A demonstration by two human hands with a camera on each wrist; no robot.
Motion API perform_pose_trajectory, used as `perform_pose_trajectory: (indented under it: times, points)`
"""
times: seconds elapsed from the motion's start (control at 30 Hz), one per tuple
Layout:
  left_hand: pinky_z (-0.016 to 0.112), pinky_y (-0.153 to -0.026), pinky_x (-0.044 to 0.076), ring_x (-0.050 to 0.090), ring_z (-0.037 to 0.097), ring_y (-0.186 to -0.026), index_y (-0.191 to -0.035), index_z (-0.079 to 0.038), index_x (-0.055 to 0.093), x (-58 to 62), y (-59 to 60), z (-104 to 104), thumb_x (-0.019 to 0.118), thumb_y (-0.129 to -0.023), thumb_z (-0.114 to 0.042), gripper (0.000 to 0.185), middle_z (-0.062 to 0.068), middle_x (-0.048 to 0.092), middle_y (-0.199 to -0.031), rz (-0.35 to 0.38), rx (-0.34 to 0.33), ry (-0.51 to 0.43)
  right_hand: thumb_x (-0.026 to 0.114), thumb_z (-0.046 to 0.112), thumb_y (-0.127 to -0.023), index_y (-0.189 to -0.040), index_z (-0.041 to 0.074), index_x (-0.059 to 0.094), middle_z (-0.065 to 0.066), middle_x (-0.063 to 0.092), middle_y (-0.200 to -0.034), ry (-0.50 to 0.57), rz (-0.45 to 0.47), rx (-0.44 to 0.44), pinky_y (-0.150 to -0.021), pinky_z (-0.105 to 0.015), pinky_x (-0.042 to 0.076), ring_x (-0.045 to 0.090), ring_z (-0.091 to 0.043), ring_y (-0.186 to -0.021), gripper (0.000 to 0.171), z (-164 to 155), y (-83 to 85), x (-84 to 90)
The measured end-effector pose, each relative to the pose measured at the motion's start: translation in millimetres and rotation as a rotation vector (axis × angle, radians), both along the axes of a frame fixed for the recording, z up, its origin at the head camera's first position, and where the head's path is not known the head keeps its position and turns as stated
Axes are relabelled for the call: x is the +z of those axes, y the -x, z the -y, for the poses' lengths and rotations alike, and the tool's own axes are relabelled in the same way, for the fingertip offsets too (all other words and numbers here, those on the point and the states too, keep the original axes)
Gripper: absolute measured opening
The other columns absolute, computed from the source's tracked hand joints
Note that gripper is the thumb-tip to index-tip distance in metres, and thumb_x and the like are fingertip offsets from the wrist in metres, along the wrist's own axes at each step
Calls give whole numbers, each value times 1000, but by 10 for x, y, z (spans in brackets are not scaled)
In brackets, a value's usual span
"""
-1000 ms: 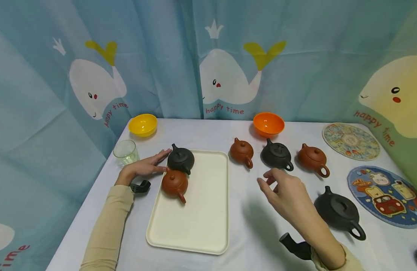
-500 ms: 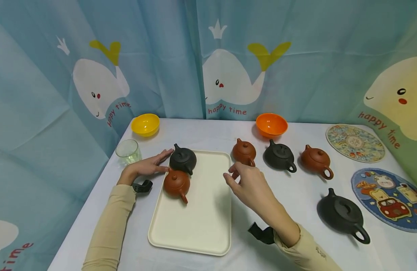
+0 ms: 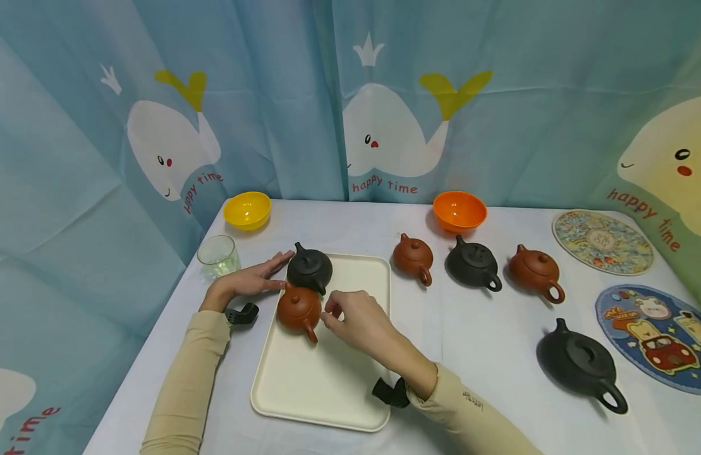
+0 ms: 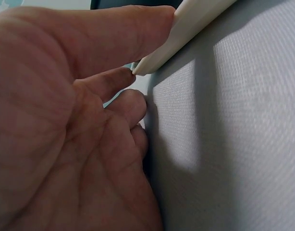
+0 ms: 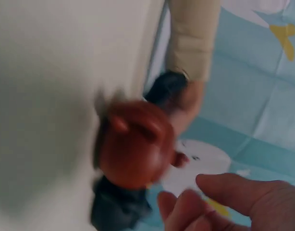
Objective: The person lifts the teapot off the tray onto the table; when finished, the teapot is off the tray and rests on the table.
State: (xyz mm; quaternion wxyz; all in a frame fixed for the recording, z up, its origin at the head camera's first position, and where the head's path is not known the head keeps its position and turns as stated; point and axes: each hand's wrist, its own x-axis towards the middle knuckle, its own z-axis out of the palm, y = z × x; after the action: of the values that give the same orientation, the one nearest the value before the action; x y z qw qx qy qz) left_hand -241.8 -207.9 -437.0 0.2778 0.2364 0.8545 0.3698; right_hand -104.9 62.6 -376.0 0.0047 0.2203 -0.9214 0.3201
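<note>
We see a brown teapot (image 3: 297, 309) sitting on the cream tray (image 3: 327, 379) near its far left corner, with a black teapot (image 3: 310, 268) touching it just behind. The right hand (image 3: 356, 319) hovers just beside the brown teapot's handle, fingers loosely curled and grasping nothing; the right wrist view is blurred, yet we make out a gap between fingertips (image 5: 186, 207) and pot. The left hand (image 3: 250, 280) lies flat on the table (image 3: 487, 354) at the tray's far left edge, fingers straight and relaxed, touching the rim. Off the tray, toward the far edge, stand three more teapots (image 3: 475, 264) in a row, between an orange bowl (image 3: 459, 210) and a larger black teapot (image 3: 580, 363).
</note>
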Motion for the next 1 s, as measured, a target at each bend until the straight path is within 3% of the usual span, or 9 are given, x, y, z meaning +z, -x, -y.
perform_pose_trajectory:
  times: [0.1, 0.27, 0.5, 0.8, 0.9, 1.0]
  points:
    - [62, -117, 0, -6, 38, -150, -158, -15, 9, 4, -8, 18, 61, -96, -28, 82, 18, -1, -164, 2, 11, 3, 67, 9, -88, -90, 5, 69, -5, 73, -84, 50, 73, 67, -54, -21, 42, 60, -10, -57, 5, 58, 21, -105]
    - [60, -119, 1, -5, 36, -151, -159, -17, 9, -9, -14, 10, 61, -96, -30, 82, 17, -1, -164, -6, 12, 22, 65, 6, -90, -98, 1, 67, -15, 74, -99, 122, 169, 108, -51, -20, 44, 62, -7, -49, 9, 91, 6, -235]
    - [61, -118, 3, -2, 36, -151, -159, -19, 10, -25, 8, -30, 62, -95, -34, 83, 17, -2, -164, -8, 10, 34, 65, 3, -90, -100, -1, 64, -17, 73, -97, 229, 316, 165, -45, -22, 49, 65, -13, -49, 11, 104, -24, -304]
    - [62, -117, 4, -2, 38, -150, -159, -18, 9, -39, 23, 11, 62, -96, -33, 83, 20, -3, -163, -14, 2, 24, 62, 3, -93, -118, -5, 56, -18, 70, -104, 385, 549, 177, -49, -28, 53, 69, -21, -55, 27, 98, -15, -311]
    - [62, -118, 3, -2, 37, -151, -159, -19, 9, -48, 25, 13, 62, -95, -33, 83, 19, -3, -164, -15, 5, 28, 63, 4, -93, -117, -4, 57, -15, 70, -102, 386, 563, 167, -49, -27, 53, 67, -18, -53, 27, 91, -7, -313]
    - [61, -118, 3, -2, 36, -151, -159, -20, 9, -50, 23, 7, 61, -95, -34, 83, 17, -3, -164, -13, 14, 41, 64, 5, -92, -114, -4, 59, -11, 70, -96, 340, 504, 154, -49, -26, 51, 64, -13, -49, 25, 82, -3, -298]
